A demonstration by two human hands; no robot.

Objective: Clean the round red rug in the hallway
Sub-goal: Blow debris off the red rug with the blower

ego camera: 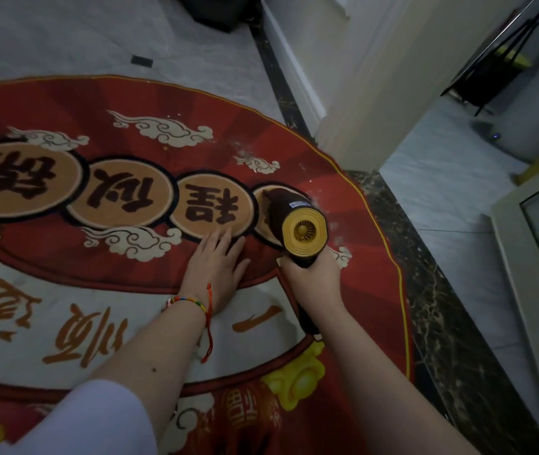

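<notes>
While our left hand [217, 261] lies flat with straight fingers on the round red rug with gold medallions and cloud motifs [149, 198], our right hand [310, 274] holds a dark handheld vacuum with a yellow vented rear cap [296, 221], its grip closed around the handle and the nozzle end pointed down at the rightmost medallion. The rug lies spread on the pale marble hallway floor [64, 37], its right edge running close to the dark veined border strip [393, 244] and the white doorframe [360, 93]. Pale specks of dust [243, 149] show on the pile beyond the nozzle, near the small cloud motif, so we judge the job partway done. The risks we see: if the flat hand lifts, suction could pull the pile up and bunch the rug; a fast pass could leave that debris behind; and working toward the edge, the nozzle could catch the rug's border.
</notes>
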